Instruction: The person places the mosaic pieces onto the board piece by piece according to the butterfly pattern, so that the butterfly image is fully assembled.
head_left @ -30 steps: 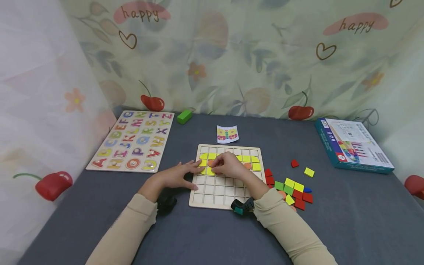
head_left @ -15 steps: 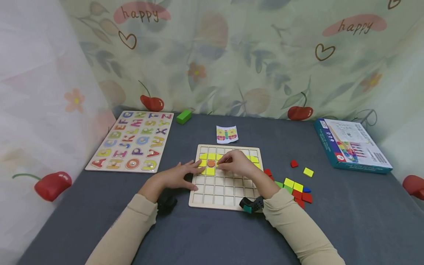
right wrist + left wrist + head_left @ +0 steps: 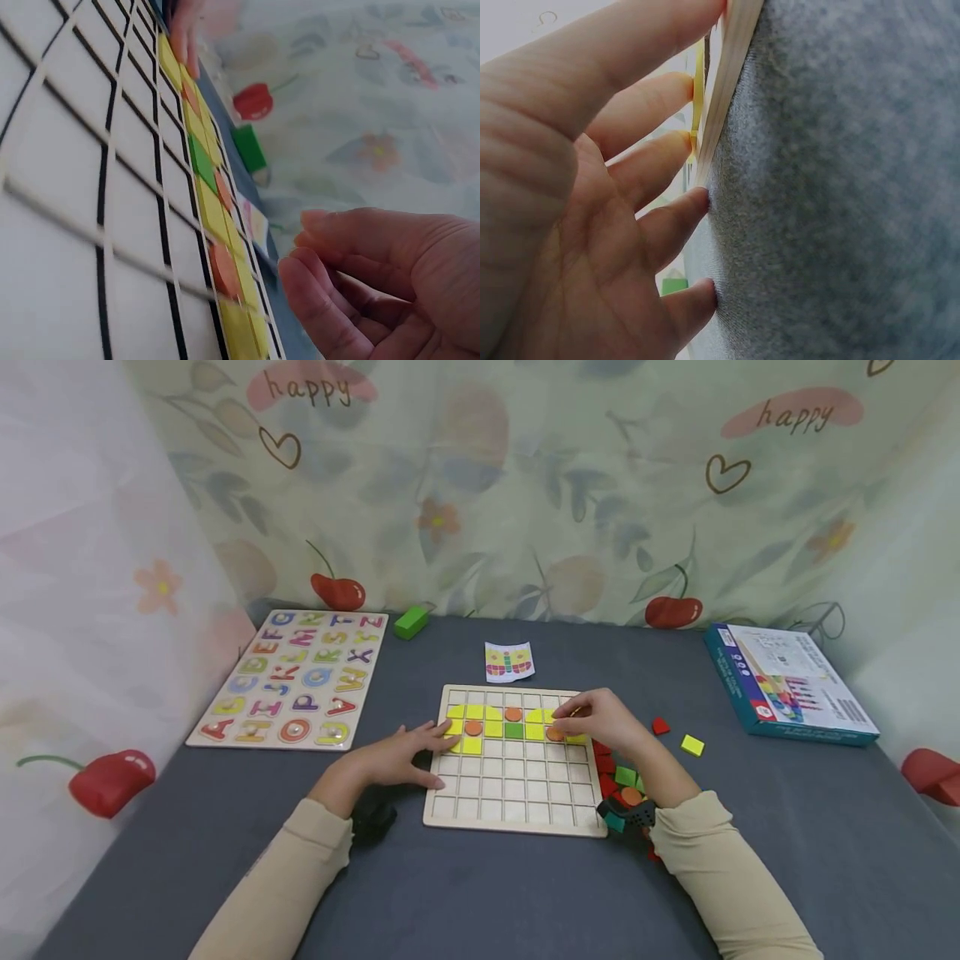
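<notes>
A wooden grid board (image 3: 517,789) lies flat on the table, with yellow square tiles (image 3: 472,745), a green tile (image 3: 513,730) and round orange pieces (image 3: 473,727) set in its upper rows. My left hand (image 3: 397,756) rests at the board's left edge, fingers spread; in the left wrist view two fingertips touch a yellow tile (image 3: 698,90) by the wooden rim. My right hand (image 3: 603,724) is over the board's upper right, near an orange round (image 3: 223,268). Its thumb and fingers are loosely bent with fingertips close together, and no piece shows between them.
Loose red, green and orange pieces (image 3: 626,775) lie right of the board, partly behind the right forearm. A butterfly pattern card (image 3: 509,662) and green block (image 3: 411,622) lie beyond. An alphabet board (image 3: 288,681) stands left, a boxed set (image 3: 795,685) right.
My right hand has moved rightward across the board from the left-hand tiles to its upper right, uncovering the middle pieces. The left hand stays at the board's edge.
</notes>
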`<state>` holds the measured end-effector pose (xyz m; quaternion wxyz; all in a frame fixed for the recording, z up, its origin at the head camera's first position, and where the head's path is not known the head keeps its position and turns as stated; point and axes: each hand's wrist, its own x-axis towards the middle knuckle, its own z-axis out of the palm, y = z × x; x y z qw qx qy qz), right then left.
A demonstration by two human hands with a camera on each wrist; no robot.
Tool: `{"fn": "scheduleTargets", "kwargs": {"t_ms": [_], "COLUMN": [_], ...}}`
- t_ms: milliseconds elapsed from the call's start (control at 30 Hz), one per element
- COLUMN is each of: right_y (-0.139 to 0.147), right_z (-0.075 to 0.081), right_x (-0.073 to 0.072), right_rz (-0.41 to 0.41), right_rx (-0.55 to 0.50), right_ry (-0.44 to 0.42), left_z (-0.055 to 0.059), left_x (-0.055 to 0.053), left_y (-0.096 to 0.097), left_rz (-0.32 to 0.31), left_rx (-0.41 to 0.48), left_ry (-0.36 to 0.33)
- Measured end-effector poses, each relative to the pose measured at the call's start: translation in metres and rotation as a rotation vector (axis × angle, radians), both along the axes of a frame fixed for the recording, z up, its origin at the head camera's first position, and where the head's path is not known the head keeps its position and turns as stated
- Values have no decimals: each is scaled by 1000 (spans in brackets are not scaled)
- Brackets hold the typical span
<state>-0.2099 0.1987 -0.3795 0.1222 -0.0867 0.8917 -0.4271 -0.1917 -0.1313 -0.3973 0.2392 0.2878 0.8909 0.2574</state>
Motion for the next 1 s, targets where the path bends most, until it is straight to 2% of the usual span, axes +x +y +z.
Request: {"fn": "scheduleTargets", "kwargs": {"t_ms": [233, 533, 800, 1000], "right_y": [47, 96, 136, 159], "right_z": [-2, 1, -7, -12], "right_x": [6, 18, 29, 33], "right_rz": [-64, -151, -215, -274], "right_rx": [-26, 39, -2, 20], "right_ry": [-19, 7, -14, -51], "left_z": [-3, -1, 0, -1], "left_x": [-1, -1, -1, 0], "left_y": [-1, 1, 1, 0], "left_rz": [4, 16, 22, 26], "left_rx": [-9, -11, -19, -23], "left_ry": [-10, -11, -6, -3]}}
